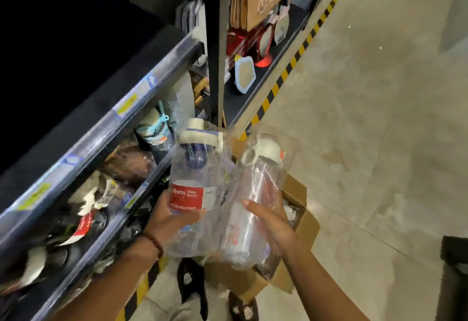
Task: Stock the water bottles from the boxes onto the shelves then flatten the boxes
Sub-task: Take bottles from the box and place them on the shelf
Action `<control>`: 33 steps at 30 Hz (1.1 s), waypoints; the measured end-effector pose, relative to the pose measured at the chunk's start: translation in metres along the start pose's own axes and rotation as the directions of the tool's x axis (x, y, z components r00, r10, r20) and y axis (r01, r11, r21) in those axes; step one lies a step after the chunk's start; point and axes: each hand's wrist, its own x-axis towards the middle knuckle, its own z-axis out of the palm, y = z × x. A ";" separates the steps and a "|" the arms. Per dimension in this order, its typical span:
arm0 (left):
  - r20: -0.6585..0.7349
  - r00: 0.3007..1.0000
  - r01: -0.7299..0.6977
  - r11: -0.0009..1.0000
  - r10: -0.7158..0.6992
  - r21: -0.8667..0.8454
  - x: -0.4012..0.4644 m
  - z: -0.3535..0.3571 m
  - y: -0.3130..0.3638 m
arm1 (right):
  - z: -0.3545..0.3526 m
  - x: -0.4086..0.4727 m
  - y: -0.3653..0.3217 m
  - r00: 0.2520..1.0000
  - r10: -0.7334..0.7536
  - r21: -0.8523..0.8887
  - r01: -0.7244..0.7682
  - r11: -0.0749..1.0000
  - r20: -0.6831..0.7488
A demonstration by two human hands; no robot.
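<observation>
Bottles: two, each in clear plastic wrap, held upright side by side and touching, above the box. Wide bottle [196, 189], clear, cream lid with strap, blue inner part below the lid, red-and-white label; gripped low on the body by the left hand [168, 222], fingers curled round its label side. Slim bottle [253, 209], clear to frosted, cream flip cap with carry loop and small orange tab; gripped at mid-body by the right hand [272, 222], fingers curled round the far side, thumb across the front. Bead bracelet [154, 243] on the left wrist. Box [302, 222], brown cardboard, flaps open, on the floor [379, 143] just below and behind the right hand; more wrapped goods inside, kind not clear. Shelves [106, 128], dark, with price-tag rails, left of the left hand; they carry wrapped bottles and other goods, blurred. Beyond the hands, a second shelf bay with small mirrors [266, 39] and hanging bags. Yellow-black tape [286, 72] runs along the shelf base. Sandalled feet below the hands.
</observation>
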 end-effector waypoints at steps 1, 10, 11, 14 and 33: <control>-0.016 1.000 -0.015 1.000 0.015 -0.004 -0.013 -0.001 0.008 | 0.003 -0.010 -0.007 1.000 -0.015 -0.017 0.015 1.000 0.023; -0.189 0.968 -0.195 0.969 0.165 -0.152 -0.146 0.001 0.053 | 0.033 -0.098 -0.083 0.951 -0.140 -0.274 0.218 0.937 0.276; -0.218 0.959 -0.220 0.959 0.179 -0.181 -0.162 -0.003 0.057 | 0.039 -0.106 -0.091 0.936 -0.156 -0.277 0.248 0.928 0.315; -0.314 0.918 -0.305 0.937 0.241 -0.171 -0.215 -0.018 0.062 | 0.063 -0.132 -0.104 0.889 -0.149 -0.319 0.306 0.897 0.433; -0.827 0.563 -0.464 0.823 -0.013 -0.328 -0.497 -0.196 -0.080 | 0.306 -0.312 0.069 0.488 0.293 -0.521 0.439 0.732 0.822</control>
